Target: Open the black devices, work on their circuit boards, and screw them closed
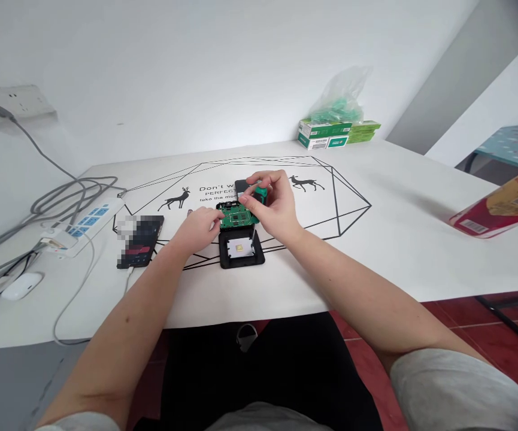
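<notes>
A green circuit board (236,216) lies in front of me, at the upper edge of an open black case part (223,258) with a silver plate (245,246) in it. My left hand (199,228) grips the board's left edge with thumb and fingers. In my right hand (279,206) is a screwdriver (261,194) with a green handle, its thin shaft slanting down to the right side of the board and case. Whether the tip touches a screw is too small to tell. Behind the board a dark flat piece (241,186) is partly covered by my right fingers.
A phone (144,242) on a cable lies left, near a power strip (90,221), tangled grey cables and a white earbud case (23,286). Green-and-white boxes (326,134) with a clear bag (342,99) stand by the wall. A red-and-yellow package (501,206) is at the right.
</notes>
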